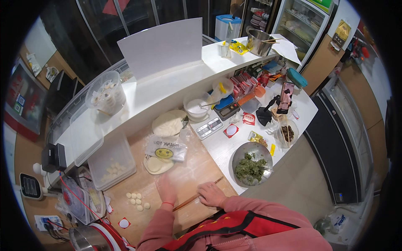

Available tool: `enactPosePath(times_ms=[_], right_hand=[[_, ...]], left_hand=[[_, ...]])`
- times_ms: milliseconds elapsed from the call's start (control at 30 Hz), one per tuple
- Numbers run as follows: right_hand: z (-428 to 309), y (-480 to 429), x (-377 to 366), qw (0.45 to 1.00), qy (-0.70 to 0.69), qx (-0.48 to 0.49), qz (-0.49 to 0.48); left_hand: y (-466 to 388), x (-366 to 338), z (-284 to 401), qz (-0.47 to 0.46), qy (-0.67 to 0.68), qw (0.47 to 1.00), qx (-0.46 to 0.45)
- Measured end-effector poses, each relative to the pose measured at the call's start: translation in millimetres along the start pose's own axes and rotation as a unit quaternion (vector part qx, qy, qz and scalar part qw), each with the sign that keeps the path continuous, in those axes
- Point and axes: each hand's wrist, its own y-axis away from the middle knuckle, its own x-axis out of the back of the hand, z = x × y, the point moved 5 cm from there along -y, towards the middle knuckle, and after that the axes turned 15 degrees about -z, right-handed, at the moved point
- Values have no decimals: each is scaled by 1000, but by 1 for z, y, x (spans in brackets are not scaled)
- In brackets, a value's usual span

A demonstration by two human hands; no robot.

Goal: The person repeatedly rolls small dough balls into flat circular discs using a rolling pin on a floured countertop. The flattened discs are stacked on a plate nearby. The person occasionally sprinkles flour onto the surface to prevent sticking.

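Note:
My right hand [212, 194] is closed over a thin wooden rolling pin [187, 200], which lies slantwise on the floured wooden board [194, 171]. Motion blurs my left hand [166, 189], so its fingers and anything in them are unclear. It is over the board, just below a plate [147, 166] of round dough wrappers [155, 164]. A clear plastic bag [176, 153] with a smiley print partly covers that plate. Several small dough pieces [135, 200] sit on the board left of my left hand. Behind the bag is a large pale mass of dough [168, 123].
A steel bowl [235, 157] of green filling stands right of the board. Beyond are digital scales [209, 128], a bowl of white powder [196, 108] and a phone [285, 97] on a stand. Lidded plastic boxes [125, 160] edge the board's left. A raised white counter [163, 84] runs behind.

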Motion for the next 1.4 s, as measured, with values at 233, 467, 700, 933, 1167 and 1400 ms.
enactPosePath(times_ms=[233, 467, 700, 933, 1167, 1400], right_hand=[[5, -6, -8, 1000, 1, -16, -20], [17, -2, 5, 998, -12, -51, 39], [31, -47, 30, 984, 41, -147, 92], [28, -59, 37, 975, 58, -183, 110], [28, -60, 32, 973, 47, -201, 103], [21, -57, 41, 969, 66, -171, 163]], left_hand=[[64, 0, -13, 45, 146, 988, 40], [34, -32, 54, 15, 140, 990, -22], [14, -30, 64, 72, 159, 983, -56], [10, -38, 52, 45, 211, 976, -8], [16, -26, 77, 25, 98, 989, -104], [16, -32, 61, 39, 121, 992, -20]])
